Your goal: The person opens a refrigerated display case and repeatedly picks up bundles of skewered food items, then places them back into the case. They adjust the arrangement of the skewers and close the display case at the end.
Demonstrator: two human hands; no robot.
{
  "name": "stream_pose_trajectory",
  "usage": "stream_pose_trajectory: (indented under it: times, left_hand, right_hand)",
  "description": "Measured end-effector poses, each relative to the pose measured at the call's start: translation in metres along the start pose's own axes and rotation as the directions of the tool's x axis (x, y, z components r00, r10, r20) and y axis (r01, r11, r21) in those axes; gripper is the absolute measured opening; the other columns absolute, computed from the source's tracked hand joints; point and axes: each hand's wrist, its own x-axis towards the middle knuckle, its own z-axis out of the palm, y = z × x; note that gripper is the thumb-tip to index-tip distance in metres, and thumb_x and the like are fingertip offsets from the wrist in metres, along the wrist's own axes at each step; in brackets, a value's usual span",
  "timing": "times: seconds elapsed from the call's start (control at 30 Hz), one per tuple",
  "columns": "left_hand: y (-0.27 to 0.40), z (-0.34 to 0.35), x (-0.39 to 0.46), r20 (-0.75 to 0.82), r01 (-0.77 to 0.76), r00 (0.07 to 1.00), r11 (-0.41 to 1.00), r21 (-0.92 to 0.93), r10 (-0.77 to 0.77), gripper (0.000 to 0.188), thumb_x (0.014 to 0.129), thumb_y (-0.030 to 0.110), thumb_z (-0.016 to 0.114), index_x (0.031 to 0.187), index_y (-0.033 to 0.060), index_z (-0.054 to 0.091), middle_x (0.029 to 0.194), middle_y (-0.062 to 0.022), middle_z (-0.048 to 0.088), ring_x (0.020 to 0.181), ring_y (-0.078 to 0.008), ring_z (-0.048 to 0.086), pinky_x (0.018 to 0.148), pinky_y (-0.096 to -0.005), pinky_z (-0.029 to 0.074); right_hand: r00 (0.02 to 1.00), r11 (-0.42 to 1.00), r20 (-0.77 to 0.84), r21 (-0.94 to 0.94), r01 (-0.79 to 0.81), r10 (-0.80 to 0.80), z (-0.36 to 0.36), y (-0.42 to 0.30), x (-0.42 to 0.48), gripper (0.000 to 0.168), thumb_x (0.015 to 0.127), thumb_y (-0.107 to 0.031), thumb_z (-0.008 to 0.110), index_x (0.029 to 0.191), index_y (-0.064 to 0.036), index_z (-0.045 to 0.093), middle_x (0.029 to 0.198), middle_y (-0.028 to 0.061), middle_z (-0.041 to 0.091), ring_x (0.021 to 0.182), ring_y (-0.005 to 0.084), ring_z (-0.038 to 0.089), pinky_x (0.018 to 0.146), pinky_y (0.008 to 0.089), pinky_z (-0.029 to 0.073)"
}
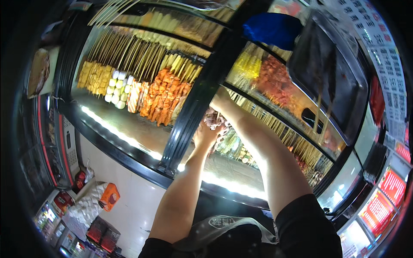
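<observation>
Both arms reach into a lit glass display case filled with skewered food. My left hand (206, 133) is closed around the lower part of some pale purple skewered pieces, perhaps squid (213, 118). My right hand (222, 98) is at the upper end of these skewers, partly hidden by the dark frame; its fingers cannot be made out. Left of the frame post lie orange marinated meat skewers (164, 96), striped red and white skewers (135, 96), white and green ball skewers (119, 88) and yellowish skewers (96, 75).
A black frame post (200, 93) divides the case. A metal tray (335, 64) with a few sticks and a blue cloth-like item (272, 30) rest at the upper right. Loose bamboo sticks (113, 11) lie at the upper left. A light strip (113, 127) runs along the near edge.
</observation>
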Motion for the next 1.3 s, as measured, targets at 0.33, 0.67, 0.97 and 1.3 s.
stream_pose_trajectory:
  times: [0.33, 0.67, 0.97, 1.3]
  left_hand:
    - [-0.021, -0.004, 0.012, -0.04, -0.11, 0.992, 0.981, 0.158, 0.118, 0.13, 0.063, 0.061, 0.078, 0.15, 0.0165, -0.007, 0.155, -0.0172, 0.005, 0.143, -0.035, 0.003, 0.115, -0.0574, 0.007]
    - [-0.021, -0.023, 0.009, 0.01, -0.065, 0.998, 0.998, 0.015, 0.065, 0.08, 0.08, 0.029, 0.064, 0.146, 0.0141, 0.02, 0.143, -0.0204, 0.034, 0.127, -0.0387, 0.038, 0.1, -0.0544, 0.036]
    - [-0.037, 0.0, 0.028, -0.055, -0.213, 0.974, 0.972, 0.099, 0.219, 0.09, 0.08, 0.004, 0.063, 0.149, 0.0227, 0.009, 0.147, -0.0111, 0.031, 0.122, -0.0278, 0.037, 0.09, -0.0436, 0.038]
    - [0.017, -0.042, -0.013, 0.251, 0.14, 0.964, 0.972, -0.19, -0.09, 0.11, 0.076, 0.023, 0.07, 0.148, 0.0102, -0.012, 0.15, -0.0234, 0.022, 0.133, -0.0379, 0.034, 0.105, -0.0435, 0.039]
  right_hand:
    - [0.887, 0.355, -0.117, -0.933, 0.056, -0.447, -0.046, -0.029, -0.128, 0.008, 0.088, -0.001, 0.057, 0.093, 0.0, 0.062, 0.085, 0.0159, 0.067, 0.057, 0.017, 0.059, 0.053, 0.0306, 0.054]
    - [0.915, 0.59, -0.348, -0.79, -0.168, -0.205, -0.012, 0.028, -0.089, 0.03, 0.093, -0.03, 0.058, 0.093, 0.0, 0.055, 0.073, 0.0118, 0.06, 0.059, 0.0178, 0.056, 0.046, 0.034, 0.048]
    - [0.913, 0.867, -0.399, -0.482, -0.125, -0.09, -0.047, 0.013, -0.1, 0.025, 0.093, -0.017, 0.059, 0.094, 0.005, 0.048, 0.076, 0.0173, 0.059, 0.057, 0.0184, 0.065, 0.044, 0.0254, 0.056]
    - [0.874, 0.887, -0.486, -0.411, -0.212, -0.016, -0.04, 0.016, -0.074, 0.015, 0.089, -0.011, 0.063, 0.097, 0.001, 0.061, 0.09, 0.017, 0.065, 0.063, 0.0157, 0.066, 0.045, 0.0203, 0.054]
